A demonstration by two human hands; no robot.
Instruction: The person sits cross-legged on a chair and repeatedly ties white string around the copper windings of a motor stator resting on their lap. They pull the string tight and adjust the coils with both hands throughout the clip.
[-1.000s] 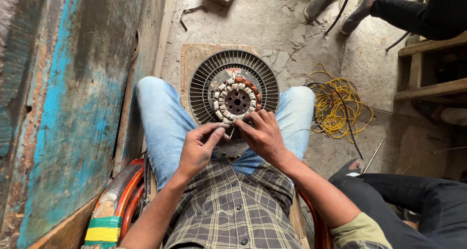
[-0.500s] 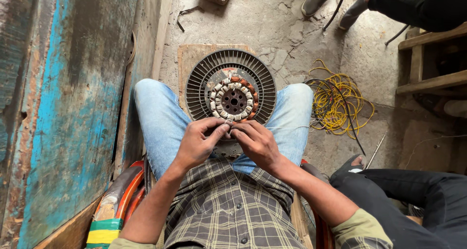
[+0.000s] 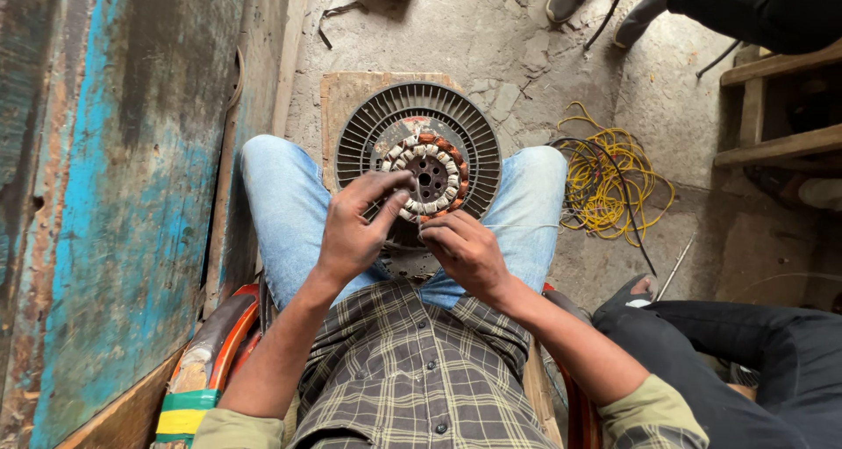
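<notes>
While the round motor part (image 3: 419, 155) rests between the knees, the left hand (image 3: 355, 230) pinches at its ring of coils (image 3: 430, 175) and the right hand (image 3: 465, 252) pinches what looks like a thin wire beside it. Some coils look copper and wound, others pale, so I think more winding is left. Farther off lie yellow wire (image 3: 605, 181) and another person's leg (image 3: 745, 361); nothing blocks the hands.

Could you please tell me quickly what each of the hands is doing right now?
Left hand: fingers pinched at the near edge of the motor stator; contents cannot be told.
Right hand: curled beside it, holding a thin wire.
</notes>
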